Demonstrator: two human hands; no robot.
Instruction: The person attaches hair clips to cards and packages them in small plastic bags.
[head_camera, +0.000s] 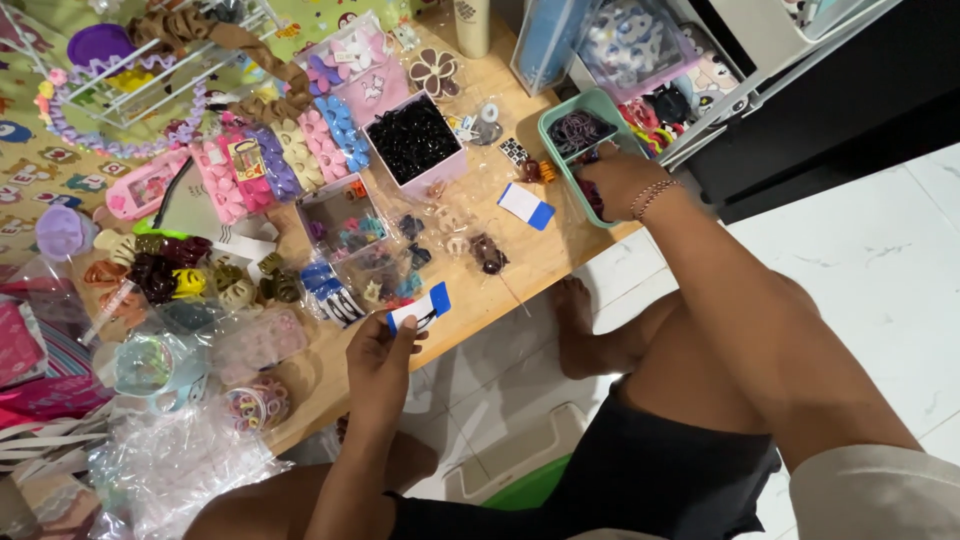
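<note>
The fingers (392, 330) of the left hand (378, 362) were pinched on a small white card with a blue end (420, 308), holding it just over the near edge of the low wooden table (520, 262). Beyond the bent knees, the right hand (618, 178) reached into a green tray (560, 125) at the table's far right corner; its fingertips were hidden among the contents, so I could not tell whether they gripped anything. The tray held dark hair elastics (578, 130). A beaded bracelet (652, 195) sat on that wrist.

Between the two hands lay a second white-and-blue card (526, 206) and a dark hair clip (489, 254), each well apart from the held card. Clear bags of small clips (385, 272) crowded the table's middle, beside a clear box of mixed clips (340, 218). Further back stood a pink box filled with black elastics (414, 140). To the left were a heap of claw clips (190, 275), a bag of coloured rings (256, 406), and rows of carded pastel bow clips (300, 150). At the far side, a white wire rack (150, 75) stood among the clutter.
</note>
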